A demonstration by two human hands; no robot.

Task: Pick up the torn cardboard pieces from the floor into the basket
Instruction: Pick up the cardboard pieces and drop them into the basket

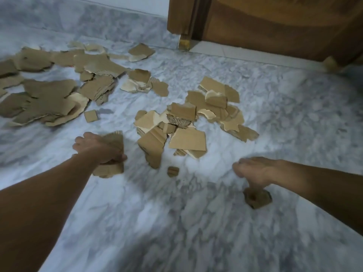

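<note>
Torn brown cardboard pieces lie scattered over the grey marble floor. One heap (pixel 188 122) sits in the middle; a wider spread of big pieces (pixel 49 95) covers the left. My left hand (pixel 98 148) grips a cardboard piece (pixel 114 138) low over the floor, left of the middle heap. My right hand (pixel 255 170) hovers at the right, fingers curled down, pinching a small dark cardboard piece (pixel 257 198) that hangs below it. A tiny scrap (pixel 172 171) lies between the two hands. No basket is in view.
A brown wooden door and its frame (pixel 275 26) stand at the back right, with a pale threshold strip (pixel 225 51) below. A wall skirting runs along the back left. Bare marble floor (pixel 157 232) stretches in front of me.
</note>
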